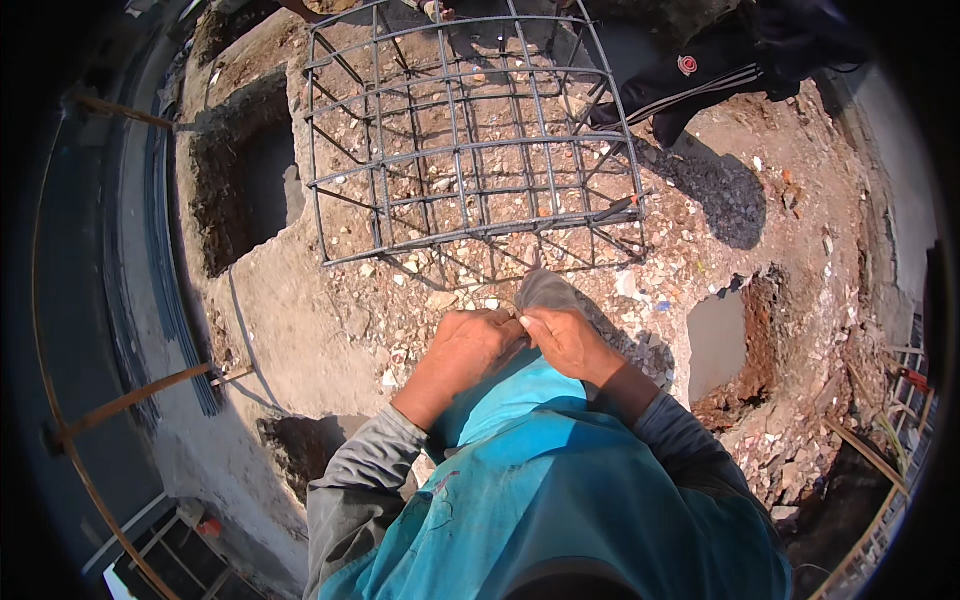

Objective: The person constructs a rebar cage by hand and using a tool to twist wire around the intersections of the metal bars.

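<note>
My left hand [475, 347] and my right hand [572, 343] meet in front of my body, at the lower end of my teal garment [520, 400]. The fingers of both are closed and drawn together, almost touching. What they pinch is too small or hidden to make out. Just beyond them shows a dark grey cloth shape [548, 290]. Farther ahead stands a cage of tied steel rebar [460, 150], apart from both hands. On its near right corner rests a dark tool with an orange end [615, 210].
Rubble and broken stone [430, 270] cover the ground beneath the cage. A deep rectangular pit [250, 185] opens at the left, another pit [735, 345] at the right. Long steel bars [170, 270] lie along the left. Another person's dark trouser leg [700, 85] is at the upper right.
</note>
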`<action>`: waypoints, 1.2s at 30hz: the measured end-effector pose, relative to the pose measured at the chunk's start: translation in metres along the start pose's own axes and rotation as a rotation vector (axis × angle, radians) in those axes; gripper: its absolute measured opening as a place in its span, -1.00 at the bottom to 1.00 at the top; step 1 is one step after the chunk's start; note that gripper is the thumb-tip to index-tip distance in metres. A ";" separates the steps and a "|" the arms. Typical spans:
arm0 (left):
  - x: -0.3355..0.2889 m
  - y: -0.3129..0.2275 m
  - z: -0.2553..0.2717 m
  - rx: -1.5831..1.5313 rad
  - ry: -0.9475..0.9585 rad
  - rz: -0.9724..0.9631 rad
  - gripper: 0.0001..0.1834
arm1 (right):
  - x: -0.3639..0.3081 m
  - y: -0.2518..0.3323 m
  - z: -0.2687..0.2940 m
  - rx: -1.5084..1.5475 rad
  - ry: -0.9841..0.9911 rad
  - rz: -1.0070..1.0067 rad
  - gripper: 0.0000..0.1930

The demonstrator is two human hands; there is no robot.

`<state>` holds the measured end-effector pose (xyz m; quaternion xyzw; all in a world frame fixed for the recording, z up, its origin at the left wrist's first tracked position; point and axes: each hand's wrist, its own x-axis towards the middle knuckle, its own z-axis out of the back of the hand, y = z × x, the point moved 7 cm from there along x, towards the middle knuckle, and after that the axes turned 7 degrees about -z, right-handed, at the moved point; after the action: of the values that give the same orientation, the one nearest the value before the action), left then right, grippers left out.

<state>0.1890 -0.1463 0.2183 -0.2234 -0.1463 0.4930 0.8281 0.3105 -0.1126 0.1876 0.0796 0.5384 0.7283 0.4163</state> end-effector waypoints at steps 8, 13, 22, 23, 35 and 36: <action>-0.076 0.064 0.010 -1.033 -0.593 0.585 -0.80 | -0.046 -0.013 0.016 0.054 -0.222 0.017 -0.73; -0.035 0.009 -0.005 -1.380 -0.637 0.378 -0.55 | -0.030 0.018 0.026 -0.056 -0.331 0.143 -0.78; 0.000 0.014 -0.003 -1.572 -0.927 0.324 -0.66 | -0.025 0.043 0.058 -0.129 -0.435 0.348 -0.81; 0.004 0.023 -0.003 -1.589 -0.951 0.370 -0.66 | -0.024 0.046 0.057 -0.127 -0.376 0.380 -0.81; 0.025 0.017 0.010 -1.720 -0.806 0.335 -0.53 | -0.009 0.010 0.038 0.582 0.310 -0.071 -0.67; 0.024 0.016 0.009 -1.746 -0.817 0.326 -0.56 | -0.009 0.006 0.033 0.641 0.336 -0.110 -0.67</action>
<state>0.1849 -0.1164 0.2182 -0.5875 -0.7029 0.3590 0.1785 0.3321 -0.0953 0.2093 0.0561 0.8036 0.5021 0.3144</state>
